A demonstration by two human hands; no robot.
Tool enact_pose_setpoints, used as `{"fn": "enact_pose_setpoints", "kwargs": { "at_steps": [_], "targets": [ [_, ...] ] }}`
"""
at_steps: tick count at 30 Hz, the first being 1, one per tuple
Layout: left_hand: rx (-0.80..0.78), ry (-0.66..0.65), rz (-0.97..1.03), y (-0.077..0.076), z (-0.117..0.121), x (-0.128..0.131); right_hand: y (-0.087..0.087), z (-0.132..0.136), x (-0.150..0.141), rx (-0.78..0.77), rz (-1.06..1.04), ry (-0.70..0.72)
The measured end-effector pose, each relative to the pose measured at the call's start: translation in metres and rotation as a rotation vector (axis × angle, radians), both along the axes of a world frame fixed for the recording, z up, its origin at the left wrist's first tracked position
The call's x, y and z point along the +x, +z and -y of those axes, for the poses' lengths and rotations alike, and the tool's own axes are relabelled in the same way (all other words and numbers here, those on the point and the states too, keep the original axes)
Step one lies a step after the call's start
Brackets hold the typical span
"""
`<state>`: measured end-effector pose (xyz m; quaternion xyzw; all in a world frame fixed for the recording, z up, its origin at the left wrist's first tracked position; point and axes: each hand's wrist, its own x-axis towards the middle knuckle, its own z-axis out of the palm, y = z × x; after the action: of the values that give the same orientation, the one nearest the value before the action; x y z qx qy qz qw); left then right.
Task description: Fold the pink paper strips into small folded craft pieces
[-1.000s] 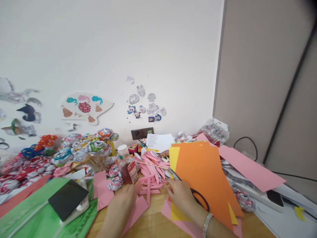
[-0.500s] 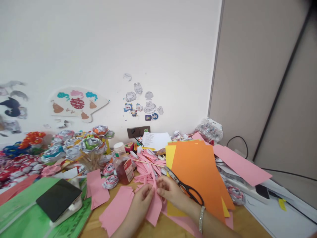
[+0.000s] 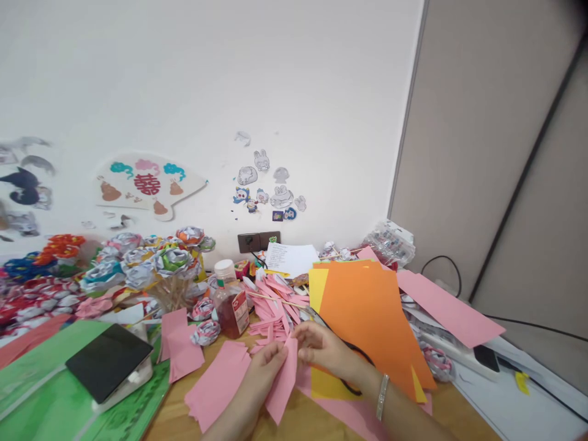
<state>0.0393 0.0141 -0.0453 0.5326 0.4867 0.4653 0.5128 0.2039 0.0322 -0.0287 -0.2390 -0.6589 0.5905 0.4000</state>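
We hold the pink sheet (image 3: 283,386) over the counter (image 3: 174,407), left hand (image 3: 261,371) pinching it. Right hand (image 3: 325,350) curls at its top edge; pinch, we cannot tell. We judge heaped strips (image 3: 269,312) done, flat pink pieces (image 3: 218,383) left.

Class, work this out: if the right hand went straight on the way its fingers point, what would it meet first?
Most likely the oblong pink paper piece pinched in the left hand, just ahead of the right hand; depth leaves unclear whether they already touch.
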Motion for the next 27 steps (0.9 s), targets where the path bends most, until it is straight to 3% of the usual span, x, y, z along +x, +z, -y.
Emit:
{"fn": "enact_pose_setpoints", "kwargs": {
  "at_steps": [6, 10, 18, 23, 27],
  "targets": [
    [0.118, 0.027, -0.092, 0.01, 0.007, 0.002, -0.01, -0.005, -0.001, 0.07, 0.105, -0.129],
    [0.135, -0.081, -0.062, 0.014, 0.01, 0.005, -0.001, -0.003, -0.001, 0.127, 0.167, -0.161],
    [0.03, -0.236, 0.148, 0.01, 0.009, 0.006, 0.02, -0.002, 0.011, 0.265, 0.197, -0.037],
    [0.057, -0.249, 0.089, 0.013, 0.008, 0.005, 0.021, -0.001, 0.012, 0.29, 0.245, -0.005],
    [0.126, -0.228, -0.016, 0.015, 0.011, 0.006, 0.012, -0.001, 0.007, 0.251, 0.233, -0.089]
  ]
}}
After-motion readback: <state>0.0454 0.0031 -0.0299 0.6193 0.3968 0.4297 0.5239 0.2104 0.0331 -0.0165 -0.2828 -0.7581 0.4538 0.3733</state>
